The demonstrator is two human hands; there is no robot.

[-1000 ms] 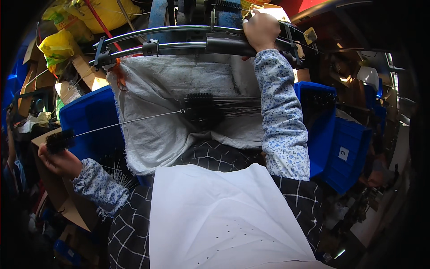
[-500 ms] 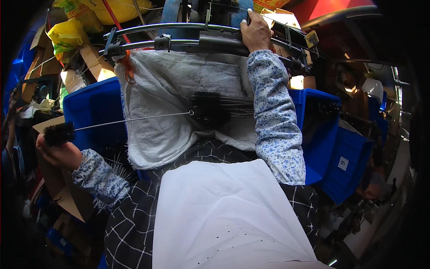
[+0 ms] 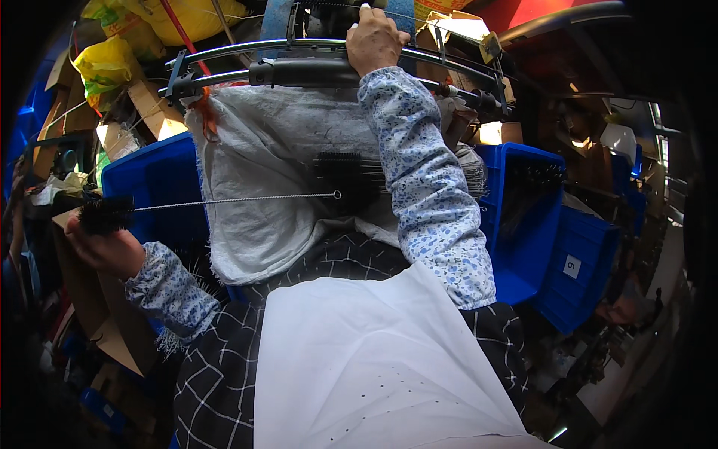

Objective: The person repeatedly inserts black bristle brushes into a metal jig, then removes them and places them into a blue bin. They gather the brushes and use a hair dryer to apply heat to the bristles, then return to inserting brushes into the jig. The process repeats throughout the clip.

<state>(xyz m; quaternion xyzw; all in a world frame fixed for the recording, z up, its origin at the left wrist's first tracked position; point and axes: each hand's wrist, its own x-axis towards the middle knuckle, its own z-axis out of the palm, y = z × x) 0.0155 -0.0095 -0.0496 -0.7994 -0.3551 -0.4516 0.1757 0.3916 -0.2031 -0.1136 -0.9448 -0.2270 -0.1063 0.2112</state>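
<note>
Both hands are closed: left hand (image 3: 105, 247) holds a black bottle brush (image 3: 105, 213) by its bristle end, its twisted wire stem reaching over the grey sack (image 3: 254, 165), while right hand (image 3: 376, 41) grips the black machine bar (image 3: 299, 72) above.

Packaging-wise there's not much here. A small white square label (image 3: 572, 266) sits on the side of a blue plastic crate (image 3: 591, 254) at the right. Up in the top left corner there are yellow plastic bags (image 3: 105, 63) (one bigger bag (image 3: 191, 15) right at the top edge), and brown cardboard boxes (image 3: 153, 105) are stacked just under them. More cardboard (image 3: 105, 329) stands low at the left. No screens or signs that I can make out.
</note>
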